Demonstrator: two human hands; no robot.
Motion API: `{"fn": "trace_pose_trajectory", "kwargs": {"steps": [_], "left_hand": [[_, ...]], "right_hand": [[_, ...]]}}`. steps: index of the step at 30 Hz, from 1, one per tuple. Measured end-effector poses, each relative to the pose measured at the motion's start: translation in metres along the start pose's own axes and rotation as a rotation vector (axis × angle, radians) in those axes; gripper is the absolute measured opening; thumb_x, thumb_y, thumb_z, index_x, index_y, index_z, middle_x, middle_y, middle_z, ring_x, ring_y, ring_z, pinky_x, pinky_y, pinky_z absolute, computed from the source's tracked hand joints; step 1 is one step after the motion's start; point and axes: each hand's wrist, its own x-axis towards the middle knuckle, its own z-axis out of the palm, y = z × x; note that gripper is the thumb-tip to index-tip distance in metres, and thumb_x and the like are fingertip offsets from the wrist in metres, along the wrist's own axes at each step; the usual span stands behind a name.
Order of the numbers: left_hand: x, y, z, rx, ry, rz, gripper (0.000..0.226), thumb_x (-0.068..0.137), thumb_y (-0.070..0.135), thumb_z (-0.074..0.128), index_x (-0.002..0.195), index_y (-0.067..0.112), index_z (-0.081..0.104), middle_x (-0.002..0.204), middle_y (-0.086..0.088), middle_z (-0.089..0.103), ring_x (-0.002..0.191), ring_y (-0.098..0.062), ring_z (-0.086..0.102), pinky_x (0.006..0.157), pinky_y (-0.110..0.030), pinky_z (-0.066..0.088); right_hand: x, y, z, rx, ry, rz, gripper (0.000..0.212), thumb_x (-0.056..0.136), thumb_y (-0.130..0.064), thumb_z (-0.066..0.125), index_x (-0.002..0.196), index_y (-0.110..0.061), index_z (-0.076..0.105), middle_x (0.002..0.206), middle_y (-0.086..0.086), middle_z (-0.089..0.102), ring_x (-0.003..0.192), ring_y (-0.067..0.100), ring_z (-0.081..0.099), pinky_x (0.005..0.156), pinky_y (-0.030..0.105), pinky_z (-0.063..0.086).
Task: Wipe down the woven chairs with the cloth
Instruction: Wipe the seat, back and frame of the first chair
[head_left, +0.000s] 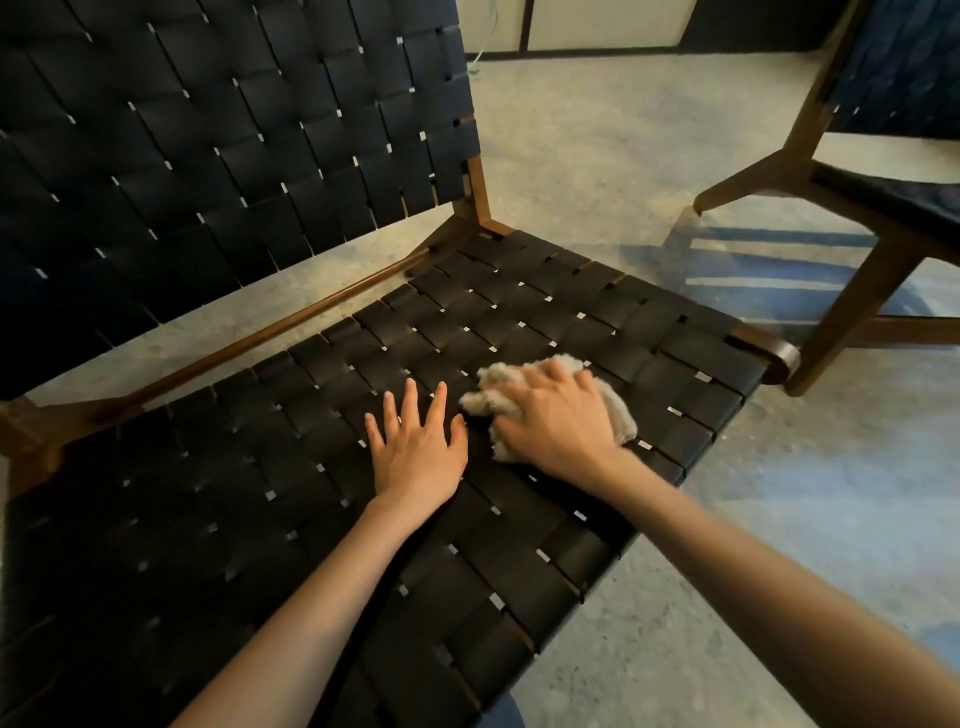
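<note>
My right grip (550, 415) bunches the cloth (485, 400) against the woven seat (208, 519), fingers curled over it; my left grip (418, 452) lies flat beside it, fingers spread on that seat.

Your left hand (415, 457) and right hand (550, 415) are both bare. So are the arms behind them: your left forearm (311, 613) and right forearm (779, 566) run uncovered all the way to the edge of the view. Your fingers are slender, and short nails show on the left hand's fingertips (410, 387). Knuckles stand out on the back of your right hand. The right forearm looks broader and slightly blurred. At the bottom edge, between your arms, a small patch of blue fabric (501, 714) shows; too little is visible to tell which garment it is.
</note>
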Motion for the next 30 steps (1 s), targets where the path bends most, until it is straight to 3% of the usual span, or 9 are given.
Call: {"fn": "trace_pose_trajectory", "kwargs": {"steps": [3, 8, 12, 21, 27, 30], "left_hand": [[-0.008, 0.004, 0.000, 0.004, -0.009, 0.004, 0.056, 0.100, 0.047, 0.020, 0.151, 0.031, 0.001, 0.160, -0.004, -0.004, 0.146, -0.027, -0.009, 0.115, -0.048, -0.005], [-0.015, 0.010, -0.004, -0.033, -0.061, 0.008, 0.056, 0.100, 0.049, 0.018, 0.151, 0.032, 0.001, 0.160, -0.003, -0.006, 0.145, -0.027, -0.011, 0.115, -0.048, -0.007], [-0.018, 0.011, -0.006, -0.050, -0.080, 0.012, 0.058, 0.099, 0.050, 0.019, 0.151, 0.030, 0.002, 0.159, -0.004, -0.007, 0.145, -0.028, -0.012, 0.115, -0.050, -0.008], [-0.030, 0.016, -0.009, -0.044, -0.096, 0.038, 0.059, 0.099, 0.051, 0.022, 0.151, 0.032, 0.002, 0.159, -0.005, -0.007, 0.145, -0.029, -0.012, 0.115, -0.051, -0.008], [-0.045, 0.022, -0.007, -0.059, -0.105, 0.071, 0.057, 0.099, 0.050, 0.018, 0.151, 0.031, 0.002, 0.159, -0.005, -0.007, 0.145, -0.028, -0.012, 0.114, -0.050, -0.007], [-0.052, 0.022, -0.007, -0.058, -0.105, 0.096, 0.056, 0.100, 0.050, 0.016, 0.151, 0.032, 0.002, 0.160, -0.003, -0.006, 0.145, -0.027, -0.011, 0.115, -0.049, -0.008]], "right_hand": [[-0.011, 0.005, -0.004, -0.009, 0.028, -0.025, 0.048, 0.085, -0.052, 0.042, 0.130, -0.038, 0.051, 0.131, -0.005, 0.055, 0.122, 0.020, 0.041, 0.095, 0.041, 0.030], [0.022, 0.088, -0.031, -0.141, 0.089, 0.218, 0.052, 0.086, -0.052, 0.048, 0.136, -0.037, 0.043, 0.140, -0.001, 0.043, 0.130, 0.027, 0.030, 0.101, 0.046, 0.024], [0.027, 0.093, -0.038, -0.130, 0.086, 0.282, 0.046, 0.088, -0.047, 0.047, 0.132, -0.034, 0.048, 0.135, 0.003, 0.048, 0.127, 0.030, 0.032, 0.101, 0.048, 0.024], [-0.054, 0.002, -0.023, -0.025, 0.032, 0.027, 0.043, 0.084, -0.051, 0.043, 0.122, -0.036, 0.057, 0.119, -0.004, 0.059, 0.112, 0.022, 0.043, 0.089, 0.041, 0.034], [-0.026, 0.086, -0.048, -0.115, 0.041, 0.267, 0.051, 0.089, -0.052, 0.045, 0.137, -0.036, 0.041, 0.143, 0.000, 0.039, 0.132, 0.030, 0.026, 0.104, 0.048, 0.022], [-0.021, 0.097, -0.054, -0.114, 0.047, 0.361, 0.048, 0.091, -0.049, 0.044, 0.137, -0.036, 0.041, 0.147, 0.002, 0.035, 0.133, 0.032, 0.023, 0.106, 0.050, 0.020]]}}
